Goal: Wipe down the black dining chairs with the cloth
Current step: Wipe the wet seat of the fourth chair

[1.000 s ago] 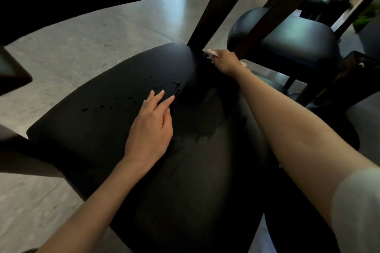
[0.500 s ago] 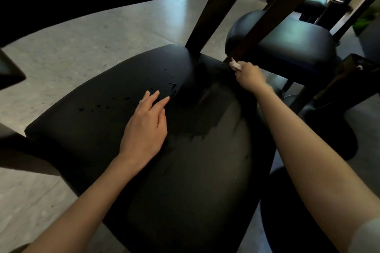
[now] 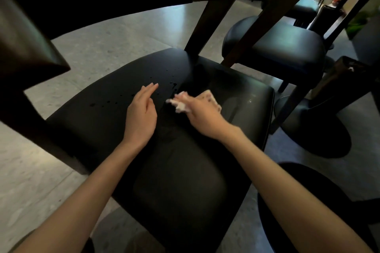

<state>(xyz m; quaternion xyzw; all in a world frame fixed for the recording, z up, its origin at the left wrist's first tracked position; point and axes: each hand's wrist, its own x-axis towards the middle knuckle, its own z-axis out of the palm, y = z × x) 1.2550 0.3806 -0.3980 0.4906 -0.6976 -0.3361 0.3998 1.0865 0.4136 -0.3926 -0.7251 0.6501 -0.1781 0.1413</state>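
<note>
The cloth (image 3: 180, 105) is bunched mid-seat on the black chair (image 3: 176, 174), gripped by my right hand (image 3: 202, 116); my left hand (image 3: 141, 116) lies flat beside it, fingers straight. Best I press evenly and sweep across the droplets (image 3: 107, 102).

**Change record: right hand and cloth, seat of black chair**

- Right hand (image 3: 202, 117): moved from the far edge of the seat (image 3: 178, 181), by the backrest post, across the far right corner, then back toward the person to the middle of the seat; ended just beside the left hand (image 3: 141, 117).
- Cloth (image 3: 182, 107): carried along in that hand; went from a small visible scrap to a larger bunched white mass, near the droplets (image 3: 109, 101).
</note>
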